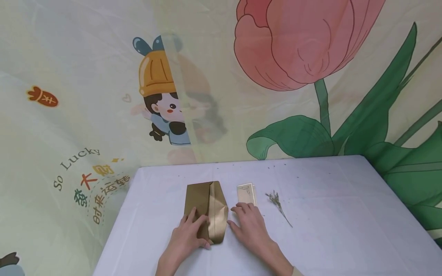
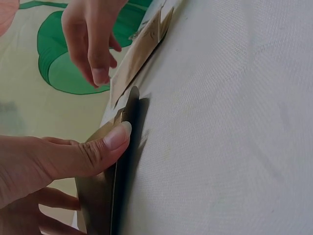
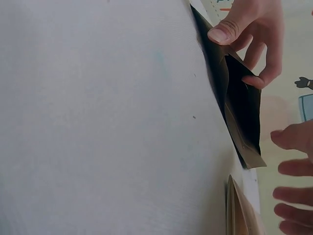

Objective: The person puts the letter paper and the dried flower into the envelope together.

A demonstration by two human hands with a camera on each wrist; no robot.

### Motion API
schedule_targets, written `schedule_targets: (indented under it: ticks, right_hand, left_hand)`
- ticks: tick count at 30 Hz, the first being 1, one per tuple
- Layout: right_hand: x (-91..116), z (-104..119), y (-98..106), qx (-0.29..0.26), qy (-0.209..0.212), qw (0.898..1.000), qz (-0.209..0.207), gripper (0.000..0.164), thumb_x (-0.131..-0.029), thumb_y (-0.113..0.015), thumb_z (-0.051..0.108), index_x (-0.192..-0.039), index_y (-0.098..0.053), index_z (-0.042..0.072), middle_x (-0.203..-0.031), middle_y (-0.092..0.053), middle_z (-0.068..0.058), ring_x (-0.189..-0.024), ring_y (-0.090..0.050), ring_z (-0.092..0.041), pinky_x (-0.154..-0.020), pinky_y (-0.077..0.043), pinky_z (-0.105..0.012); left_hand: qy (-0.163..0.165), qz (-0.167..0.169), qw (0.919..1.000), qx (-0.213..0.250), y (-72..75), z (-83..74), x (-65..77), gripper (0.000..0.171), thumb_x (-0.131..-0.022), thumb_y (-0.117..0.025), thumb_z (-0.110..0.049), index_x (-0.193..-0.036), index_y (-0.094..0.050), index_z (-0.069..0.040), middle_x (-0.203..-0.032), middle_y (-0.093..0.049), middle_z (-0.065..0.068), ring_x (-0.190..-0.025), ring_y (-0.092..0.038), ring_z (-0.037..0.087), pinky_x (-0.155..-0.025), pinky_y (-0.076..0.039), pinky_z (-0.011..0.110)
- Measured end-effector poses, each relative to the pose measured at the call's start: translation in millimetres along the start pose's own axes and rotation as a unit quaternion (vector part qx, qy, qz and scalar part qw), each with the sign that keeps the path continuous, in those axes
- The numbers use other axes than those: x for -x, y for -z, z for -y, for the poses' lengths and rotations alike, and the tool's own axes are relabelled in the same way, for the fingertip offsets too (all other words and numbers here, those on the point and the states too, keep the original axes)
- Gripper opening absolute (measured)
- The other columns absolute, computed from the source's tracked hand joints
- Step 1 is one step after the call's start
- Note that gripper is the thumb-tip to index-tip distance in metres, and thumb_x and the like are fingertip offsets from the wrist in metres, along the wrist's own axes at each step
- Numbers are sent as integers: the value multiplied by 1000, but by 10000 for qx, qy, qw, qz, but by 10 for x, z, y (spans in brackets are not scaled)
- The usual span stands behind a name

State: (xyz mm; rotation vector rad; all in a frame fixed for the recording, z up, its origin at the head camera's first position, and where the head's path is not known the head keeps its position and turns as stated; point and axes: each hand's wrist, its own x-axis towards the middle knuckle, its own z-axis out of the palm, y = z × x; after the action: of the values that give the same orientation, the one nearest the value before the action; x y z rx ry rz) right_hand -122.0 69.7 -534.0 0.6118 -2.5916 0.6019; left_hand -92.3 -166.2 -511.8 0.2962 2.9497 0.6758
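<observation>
White-clothed table (image 1: 328, 230) beneath gold envelope (image 1: 213, 205), cream card (image 1: 245, 194), dried sprig (image 1: 275, 198).

the flat paper envelope (image 1: 197, 197) is dull bronze-gold, its flap (image 1: 217, 226) a lighter, shinier gold. the small folded cream paper card (image 1: 244, 194) bears a fine dark line drawing. the thin dried sprig (image 1: 274, 198) is grey-green. the cloth-covered desk (image 1: 335, 234) is white, dotted with dark specks. the pale fabric backdrop (image 1: 86, 50) carries a pink tulip (image 1: 304, 42), deep green leaves (image 1: 293, 132) and an orange-hatted cartoon figure (image 1: 158, 76).

The pale cloth backdrop (image 1: 69, 122) reads "So Lucky" (image 1: 80, 158), "發大财" (image 1: 88, 181) and "时来运转" (image 1: 109, 188).
</observation>
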Motion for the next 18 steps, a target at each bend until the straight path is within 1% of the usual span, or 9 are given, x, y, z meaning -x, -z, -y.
schedule_targets:
  ticks: [3,9,12,18]
  right_hand:
    - [15,-3,20,106,-310,9994,-55,41,-78,-89,33,-110,-73,12,-111,-68,-6,-98,-60,-25,-83,-49,-40]
    - [43,-32,23,226,-887,9958,-15,48,-77,-90,32,-113,-71,6,-108,-64,-11,-92,-57,-27,-78,-48,-40]
    - [62,-55,18,266,-1036,9942,-80,55,-76,-91,35,-116,-69,4,-108,-62,-13,-92,-57,-28,-76,-48,-41]
    - [86,-103,-2,426,-1296,9905,-139,76,-71,-92,44,-123,-62,-2,-107,-59,-21,-91,-56,-34,-72,-50,-43]
  left_hand:
    - [7,-11,10000,9,-2,0,1,70,-61,-92,-44,-123,-64,-27,-154,-43,32,-129,-46,66,-75,-51,72]
    - [26,13,10000,7,1,2,-3,70,-61,-92,-44,-123,-64,-26,-155,-42,32,-130,-46,65,-75,-51,70]
    - [37,28,10000,20,5,-2,1,70,-62,-92,-44,-123,-64,-27,-155,-42,32,-130,-46,64,-75,-51,70]
    - [55,24,10000,1,5,-6,0,69,-62,-93,-43,-122,-63,-28,-155,-42,31,-131,-46,63,-75,-51,69]
